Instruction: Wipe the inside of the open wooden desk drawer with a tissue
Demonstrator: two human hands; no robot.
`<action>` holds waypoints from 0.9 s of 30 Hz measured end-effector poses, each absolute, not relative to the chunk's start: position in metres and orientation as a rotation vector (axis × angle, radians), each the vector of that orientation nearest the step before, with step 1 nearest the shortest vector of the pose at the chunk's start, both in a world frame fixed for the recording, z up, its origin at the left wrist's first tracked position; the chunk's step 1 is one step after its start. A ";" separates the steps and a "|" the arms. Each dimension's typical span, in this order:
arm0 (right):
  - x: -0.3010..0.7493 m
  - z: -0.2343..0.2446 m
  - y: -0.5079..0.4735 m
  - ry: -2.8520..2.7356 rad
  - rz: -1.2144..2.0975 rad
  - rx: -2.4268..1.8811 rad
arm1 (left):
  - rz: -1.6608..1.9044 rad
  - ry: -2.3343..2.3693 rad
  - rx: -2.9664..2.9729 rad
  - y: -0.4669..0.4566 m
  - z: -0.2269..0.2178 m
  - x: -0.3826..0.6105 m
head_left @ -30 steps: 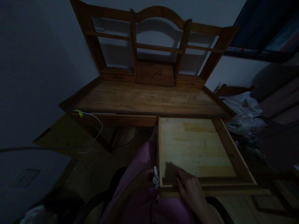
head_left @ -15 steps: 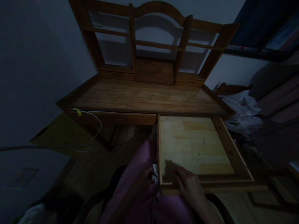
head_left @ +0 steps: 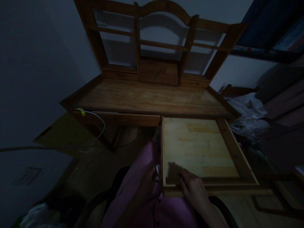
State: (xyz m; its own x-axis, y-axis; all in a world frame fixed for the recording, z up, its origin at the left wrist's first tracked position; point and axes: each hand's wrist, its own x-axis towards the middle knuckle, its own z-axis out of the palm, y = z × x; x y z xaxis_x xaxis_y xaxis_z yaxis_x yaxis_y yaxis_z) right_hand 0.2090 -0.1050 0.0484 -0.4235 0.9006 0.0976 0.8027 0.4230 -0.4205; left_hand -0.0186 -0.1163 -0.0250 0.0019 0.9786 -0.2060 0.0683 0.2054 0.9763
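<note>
A wooden drawer (head_left: 204,152) is pulled out from the right side of the desk (head_left: 137,98), and its light bottom board shows nothing lying on it. My right hand (head_left: 193,186) is closed over the drawer's front board, fingers curled to the inner side. Beside the drawer's left wall, above my lap, my left hand (head_left: 148,182) holds a crumpled white tissue or cloth (head_left: 157,172). The dim light hides most of its fingers, and the white piece is partly covered by the hand.
A shelf hutch (head_left: 163,46) stands at the back of the desk. From the left edge hangs a white cable (head_left: 101,122) with a yellow tag. Plastic bags (head_left: 249,110) sit right of the desk. A chair armrest (head_left: 95,202) lies near my left side.
The white piece in my left hand has shifted slightly up and less of it shows. My right hand stays on the drawer front. The whole view has moved slightly.
</note>
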 end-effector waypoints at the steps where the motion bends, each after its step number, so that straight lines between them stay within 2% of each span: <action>1: 0.209 0.048 -0.105 -2.376 0.457 -1.467 | 1.052 1.392 1.142 -0.114 -0.030 -0.021; 6: 0.209 0.049 -0.105 -2.401 0.482 -1.482 | 1.040 1.330 1.163 -0.102 -0.036 -0.031; 16: 0.209 0.049 -0.106 -2.406 0.505 -1.509 | 0.918 1.072 1.001 -0.110 0.008 -0.018; 23: 0.208 0.048 -0.106 -2.417 0.495 -1.515 | 0.999 1.184 0.988 -0.095 0.002 -0.013; 27: 0.208 0.050 -0.106 -2.411 0.489 -1.505 | 1.104 1.276 1.139 -0.073 0.017 -0.011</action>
